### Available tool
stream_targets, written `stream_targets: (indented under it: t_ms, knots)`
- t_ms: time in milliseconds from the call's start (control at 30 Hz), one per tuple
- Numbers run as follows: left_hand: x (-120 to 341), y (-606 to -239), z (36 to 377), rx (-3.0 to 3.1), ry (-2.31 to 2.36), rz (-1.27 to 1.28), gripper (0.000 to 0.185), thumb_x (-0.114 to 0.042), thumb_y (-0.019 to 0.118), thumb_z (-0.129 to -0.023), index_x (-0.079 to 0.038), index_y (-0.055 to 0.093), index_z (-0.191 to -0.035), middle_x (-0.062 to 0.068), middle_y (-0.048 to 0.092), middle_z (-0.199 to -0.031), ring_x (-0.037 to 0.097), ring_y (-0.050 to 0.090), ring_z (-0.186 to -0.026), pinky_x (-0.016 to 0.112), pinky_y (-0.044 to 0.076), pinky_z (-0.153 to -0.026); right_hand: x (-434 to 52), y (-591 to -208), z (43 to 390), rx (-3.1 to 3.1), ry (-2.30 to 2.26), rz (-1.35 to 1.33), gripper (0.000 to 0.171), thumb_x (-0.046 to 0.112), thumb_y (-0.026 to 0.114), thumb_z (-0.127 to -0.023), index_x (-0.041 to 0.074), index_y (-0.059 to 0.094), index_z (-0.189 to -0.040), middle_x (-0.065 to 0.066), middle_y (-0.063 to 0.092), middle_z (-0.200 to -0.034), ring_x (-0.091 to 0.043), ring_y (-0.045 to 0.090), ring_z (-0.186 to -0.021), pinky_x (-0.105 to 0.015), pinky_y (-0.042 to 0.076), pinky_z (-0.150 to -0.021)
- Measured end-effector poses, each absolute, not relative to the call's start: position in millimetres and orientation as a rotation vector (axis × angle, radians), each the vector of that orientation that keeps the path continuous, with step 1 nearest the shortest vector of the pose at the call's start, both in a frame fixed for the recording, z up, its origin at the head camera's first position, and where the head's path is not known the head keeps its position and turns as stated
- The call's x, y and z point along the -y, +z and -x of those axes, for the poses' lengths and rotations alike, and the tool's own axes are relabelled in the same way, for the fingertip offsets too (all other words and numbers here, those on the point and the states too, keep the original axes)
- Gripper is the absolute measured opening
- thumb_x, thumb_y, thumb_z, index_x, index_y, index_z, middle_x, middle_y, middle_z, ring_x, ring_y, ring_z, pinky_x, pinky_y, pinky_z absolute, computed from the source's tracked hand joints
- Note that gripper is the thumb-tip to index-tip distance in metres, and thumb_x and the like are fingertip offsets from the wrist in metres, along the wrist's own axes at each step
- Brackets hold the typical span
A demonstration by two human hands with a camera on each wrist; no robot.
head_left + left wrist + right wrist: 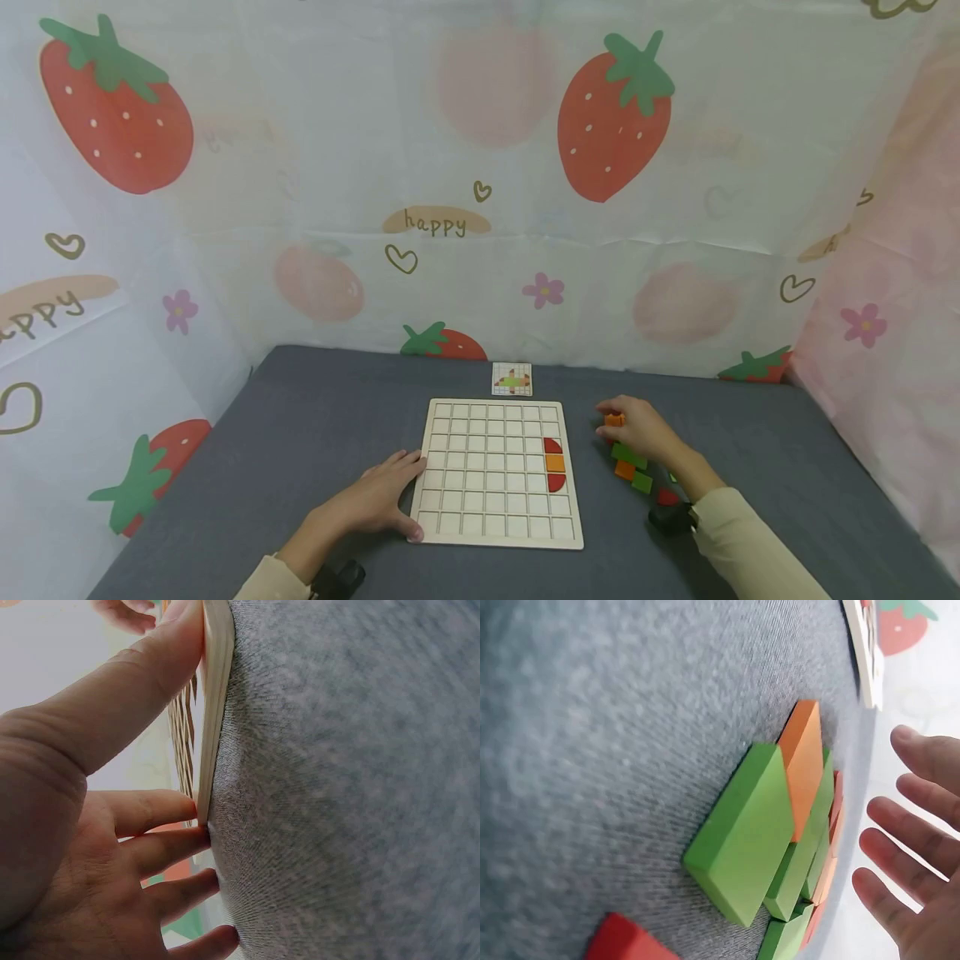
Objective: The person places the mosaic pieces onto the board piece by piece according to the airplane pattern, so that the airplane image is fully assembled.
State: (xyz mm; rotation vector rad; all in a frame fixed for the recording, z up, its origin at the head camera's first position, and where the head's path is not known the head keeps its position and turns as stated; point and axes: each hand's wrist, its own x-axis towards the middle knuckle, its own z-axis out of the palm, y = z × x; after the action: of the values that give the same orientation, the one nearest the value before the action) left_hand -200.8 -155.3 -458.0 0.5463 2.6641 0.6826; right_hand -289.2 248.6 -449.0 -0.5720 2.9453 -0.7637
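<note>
Your right hand (637, 429), fingers loosely spread and holding nothing, is hovering just above the loose blocks (628, 463); your flat left hand (375, 498) is bracing the grid board (495, 533).

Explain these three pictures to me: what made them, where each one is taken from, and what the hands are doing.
No machine is at work: a person wears three cameras. The wide picture comes from the head, looking down at a grey cloth table. The other two come from cameras on the wrists.

The left hand rests flat against the edge of a wooden grid board; the left wrist view shows its straight fingers touching that edge. In the board sit two red half-rounds and an orange square. Behind it lies a small pattern card.

The right hand hovers over a pile of green, orange and red blocks. The right wrist view shows its fingers spread, gripping nothing.
</note>
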Motion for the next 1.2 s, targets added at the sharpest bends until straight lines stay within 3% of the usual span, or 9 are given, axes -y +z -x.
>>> stream_targets:
  t_ms: [467,833,1200]
  knots:
    - [155.2,-457.4,200.0,-2.667,0.684,-0.544,0.101,-0.045,0.078,-0.058,-0.004,0.035,-0.139,0.015,0.03,-0.146,0.036,0.02,-0.138,0.061,0.021,-0.103,-252.7,-459.4,304.1,-2.968,-0.728,0.531,0.038,0.018,0.063,-0.083,0.002,0.059,-0.117,-0.014,0.061,-0.112,-0.027,0.058,-0.097,-0.041,0.05,-0.08]
    - [155.3,-456.5,199.8,-2.665,0.685,-0.544,0.101,-0.046,0.078,-0.057,-0.004,0.034,-0.139,0.014,0.03,-0.147,0.035,0.019,-0.138,0.06,0.02,-0.104,-252.3,-462.5,310.3,-2.995,-0.678,0.501,0.034,0.015,0.063,-0.083,0.001,0.061,-0.114,-0.015,0.063,-0.11,-0.03,0.059,-0.1,-0.043,0.049,-0.083]
    - [157.2,-458.6,201.1,-2.657,0.685,-0.543,0.101,-0.047,0.077,-0.058,-0.005,0.034,-0.139,0.014,0.029,-0.147,0.035,0.018,-0.139,0.061,0.02,-0.104,-248.5,-462.8,315.9,-3.042,-0.554,0.521,0.03,0.014,0.065,-0.081,0.001,0.065,-0.108,-0.013,0.064,-0.103,-0.028,0.059,-0.092,-0.041,0.05,-0.076]
